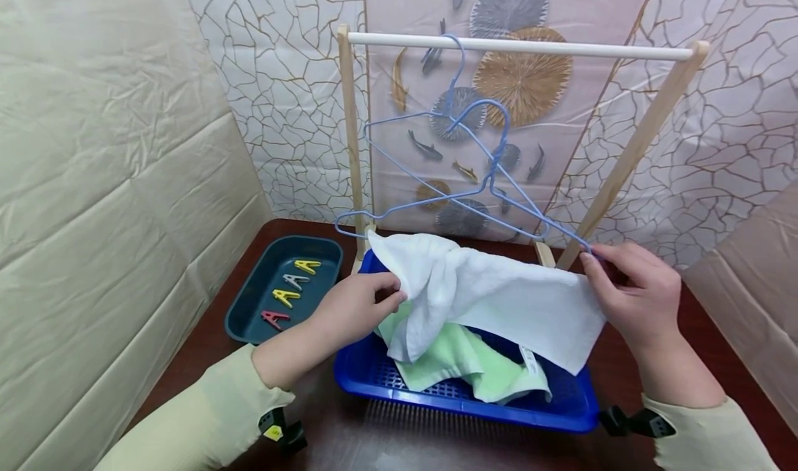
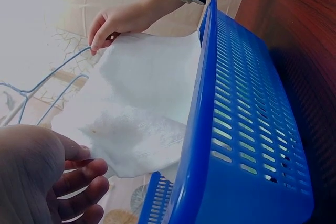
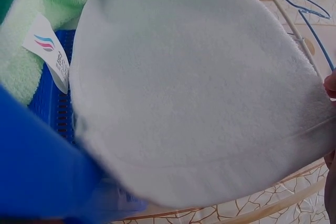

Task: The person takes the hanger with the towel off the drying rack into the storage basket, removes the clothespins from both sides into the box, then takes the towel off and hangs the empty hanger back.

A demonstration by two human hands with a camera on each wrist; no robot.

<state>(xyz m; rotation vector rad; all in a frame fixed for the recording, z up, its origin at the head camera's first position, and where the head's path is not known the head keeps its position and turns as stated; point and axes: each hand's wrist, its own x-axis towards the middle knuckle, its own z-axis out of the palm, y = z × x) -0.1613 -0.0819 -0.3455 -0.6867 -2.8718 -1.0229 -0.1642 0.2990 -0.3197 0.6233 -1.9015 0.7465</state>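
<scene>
A white towel (image 1: 517,291) is draped across the lower bar of a blue hanger (image 1: 430,199) above the blue basket. My right hand (image 1: 636,291) pinches the hanger's right end together with the towel's right upper edge. At the towel's left side, my left hand (image 1: 361,305) pinches its edge between thumb and fingertips; the towel (image 2: 147,82) spreads between both hands in the left wrist view. Below it, a light green towel (image 1: 461,360) with a white tag (image 3: 50,51) lies in the blue basket (image 1: 461,405). The white towel hides part of the green one.
Behind the basket stands a wooden rack with a white rail (image 1: 561,47), from which a second blue hanger (image 1: 405,118) hangs. To the left, a dark green tray (image 1: 240,312) holds several clothespins (image 1: 287,296). Cloth-covered walls (image 1: 112,145) enclose the dark red table (image 1: 349,443).
</scene>
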